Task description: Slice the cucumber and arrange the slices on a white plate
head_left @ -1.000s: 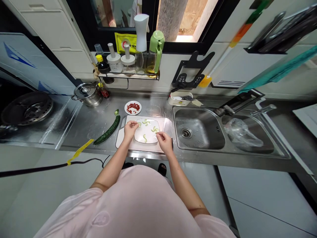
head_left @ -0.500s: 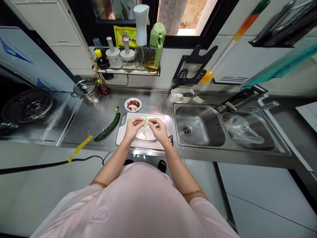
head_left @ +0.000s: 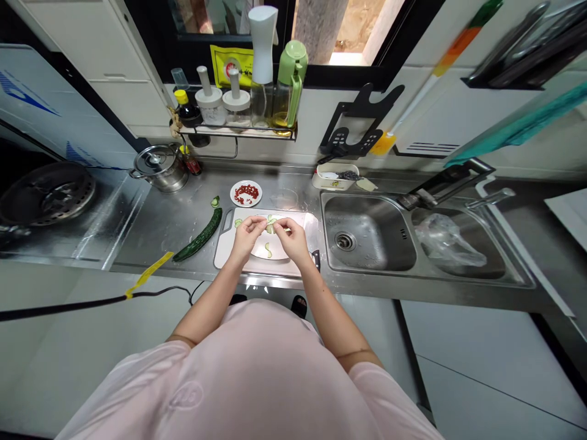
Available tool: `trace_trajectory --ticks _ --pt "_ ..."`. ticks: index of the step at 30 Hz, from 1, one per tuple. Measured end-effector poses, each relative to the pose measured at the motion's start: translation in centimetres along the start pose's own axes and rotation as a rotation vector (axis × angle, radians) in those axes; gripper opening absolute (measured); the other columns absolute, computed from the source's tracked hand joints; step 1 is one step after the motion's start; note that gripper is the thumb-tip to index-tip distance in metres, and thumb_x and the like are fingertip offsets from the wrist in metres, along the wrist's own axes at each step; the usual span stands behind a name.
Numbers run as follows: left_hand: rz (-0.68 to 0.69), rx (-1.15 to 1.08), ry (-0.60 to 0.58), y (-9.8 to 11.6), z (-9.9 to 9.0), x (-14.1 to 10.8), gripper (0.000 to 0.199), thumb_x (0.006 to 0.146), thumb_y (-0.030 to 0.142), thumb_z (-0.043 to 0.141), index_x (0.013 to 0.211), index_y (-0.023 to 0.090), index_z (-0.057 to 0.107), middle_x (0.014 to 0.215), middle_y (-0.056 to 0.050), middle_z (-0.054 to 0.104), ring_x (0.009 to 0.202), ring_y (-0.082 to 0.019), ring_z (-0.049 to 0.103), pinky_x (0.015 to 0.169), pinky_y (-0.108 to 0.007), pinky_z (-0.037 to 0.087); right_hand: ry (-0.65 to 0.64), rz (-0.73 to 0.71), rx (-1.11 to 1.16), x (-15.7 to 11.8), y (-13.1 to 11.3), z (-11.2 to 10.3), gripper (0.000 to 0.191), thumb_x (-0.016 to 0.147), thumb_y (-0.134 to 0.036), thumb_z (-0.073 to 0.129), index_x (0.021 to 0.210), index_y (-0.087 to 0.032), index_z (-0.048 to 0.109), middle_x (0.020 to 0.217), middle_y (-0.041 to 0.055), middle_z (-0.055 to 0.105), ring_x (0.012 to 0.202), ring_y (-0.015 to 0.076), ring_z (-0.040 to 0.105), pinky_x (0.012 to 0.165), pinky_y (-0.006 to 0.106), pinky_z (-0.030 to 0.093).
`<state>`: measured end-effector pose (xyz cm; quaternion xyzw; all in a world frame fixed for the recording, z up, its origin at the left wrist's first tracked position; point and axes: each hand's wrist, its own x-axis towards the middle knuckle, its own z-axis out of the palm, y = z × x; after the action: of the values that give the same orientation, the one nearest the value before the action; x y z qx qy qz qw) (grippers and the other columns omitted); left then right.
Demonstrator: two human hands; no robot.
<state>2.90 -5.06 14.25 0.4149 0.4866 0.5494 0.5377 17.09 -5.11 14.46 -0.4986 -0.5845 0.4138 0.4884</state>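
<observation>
My left hand (head_left: 248, 236) and my right hand (head_left: 291, 238) meet above a white plate (head_left: 257, 249), fingers pinched close together. Between the fingertips is a small pale green cucumber slice (head_left: 269, 228); its exact outline is hard to make out. A curved slice (head_left: 268, 249) lies on the plate, nearer my body. Under the plate is a white cutting board (head_left: 223, 252), with another green piece (head_left: 238, 223) near its far left corner. A black knife handle (head_left: 316, 260) sticks out at the right edge of the board, its blade hidden.
Left of the board lies a dark green cucumber (head_left: 200, 236) with a cut-off end (head_left: 215, 201) beyond it. A small dish (head_left: 246, 201) of chopped red pieces stands behind the board. To the right is a steel sink (head_left: 371, 235); a lidded pot (head_left: 160, 168) stands far left.
The slice between my fingertips has shifted and turned slightly. My hands stay almost in the same place over the plate.
</observation>
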Motion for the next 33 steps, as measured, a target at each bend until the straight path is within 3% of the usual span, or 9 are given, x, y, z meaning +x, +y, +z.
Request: trace_trajectory --ticks 3,10,14,23,33 --pt "-0.088 0.032 -0.029 -0.2 -0.4 -0.1 0.034 0.076 0.047 0.063 0.091 0.017 0.064 0.073 -0.001 0.063 0.065 -0.008 0.054 0.06 -0.019 0.039 0.007 0.01 0.019 0.0 0.0 -0.2 0.021 0.082 -0.039 0.053 0.08 -0.019 0.06 0.081 0.0022 0.064 0.077 0.0149 0.058 0.065 0.026 0.044" --pt "-0.653 -0.293 -0.351 -0.5 -0.6 -0.8 0.053 0.076 0.066 0.05 0.102 0.021 0.055 0.069 -0.001 0.063 0.053 -0.009 0.053 0.05 -0.018 0.035 -0.015 0.007 0.043 0.1 -0.2 -0.1 0.02 0.081 -0.039 0.053 0.077 -0.019 0.059 0.081 0.0018 0.064 0.079 0.0152 0.058 0.068 0.026 0.046" --pt "-0.788 -0.382 -0.408 -0.8 -0.4 -0.7 0.057 0.075 0.07 0.047 0.095 0.018 0.056 0.066 -0.001 0.061 0.053 -0.011 0.055 0.05 -0.021 0.038 -0.025 0.003 0.064 0.1 -0.4 -0.1 0.02 0.081 -0.038 0.053 0.078 -0.019 0.059 0.08 0.0016 0.062 0.077 0.0148 0.057 0.066 0.026 0.045" --pt "-0.84 -0.414 -0.454 -0.7 -0.5 -0.4 0.06 0.071 0.073 0.048 0.071 0.014 0.059 0.06 -0.004 0.06 0.051 -0.012 0.055 0.049 -0.022 0.037 -0.062 -0.027 0.031 0.2 -0.5 -0.4 0.02 0.081 -0.037 0.054 0.075 -0.019 0.057 0.078 0.0013 0.06 0.075 0.014 0.055 0.064 0.026 0.042" --pt "-0.782 -0.407 -0.398 -0.4 -0.7 -0.1 0.044 0.072 0.059 0.057 0.07 0.015 0.058 0.059 -0.001 0.056 0.048 -0.009 0.05 0.045 -0.02 0.034 -0.117 -0.038 -0.013 0.2 -0.8 -0.5 0.018 0.081 -0.036 0.053 0.076 -0.019 0.058 0.079 0.0012 0.059 0.078 0.0149 0.055 0.064 0.026 0.041"
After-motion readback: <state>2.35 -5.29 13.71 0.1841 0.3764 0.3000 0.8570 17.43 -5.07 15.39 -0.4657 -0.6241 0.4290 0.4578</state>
